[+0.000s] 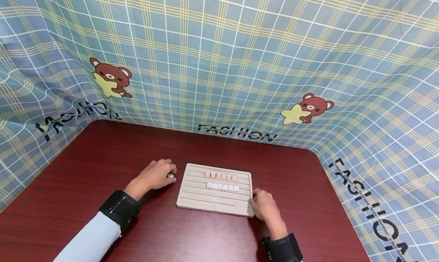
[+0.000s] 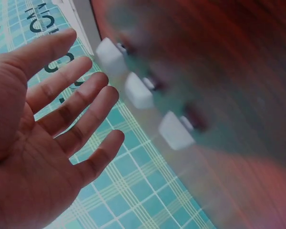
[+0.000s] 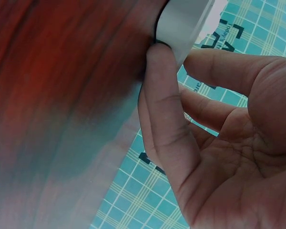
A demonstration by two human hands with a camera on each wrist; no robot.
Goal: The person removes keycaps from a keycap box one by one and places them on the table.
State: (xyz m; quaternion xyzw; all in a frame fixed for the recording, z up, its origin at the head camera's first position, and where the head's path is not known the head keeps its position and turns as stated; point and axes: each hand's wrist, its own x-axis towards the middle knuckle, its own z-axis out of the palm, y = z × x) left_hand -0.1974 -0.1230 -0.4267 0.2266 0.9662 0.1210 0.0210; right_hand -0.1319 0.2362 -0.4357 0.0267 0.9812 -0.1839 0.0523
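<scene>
A pale grooved board (image 1: 212, 204) lies on the table, bearing one row of peach keycaps (image 1: 218, 176) and, nearer me, a row of white keycaps (image 1: 220, 186). My left hand (image 1: 156, 174) is left of the board, fingers relaxed and slightly spread. Beside its fingertips the left wrist view has three small white keycaps (image 2: 139, 90) on the tabletop, and the hand (image 2: 62, 124) holds none of them. At the board's right edge, my right hand (image 1: 265, 204) pinches the rim between thumb and fingers; up close, a fingertip of this hand (image 3: 219, 138) presses by the board's rounded corner (image 3: 178, 26).
The dark red wooden table (image 1: 144, 231) has rounded far corners. A blue plaid curtain (image 1: 212, 63) with bears and lettering surrounds it at the back and both sides. Black bands (image 1: 120, 210) circle both wrists.
</scene>
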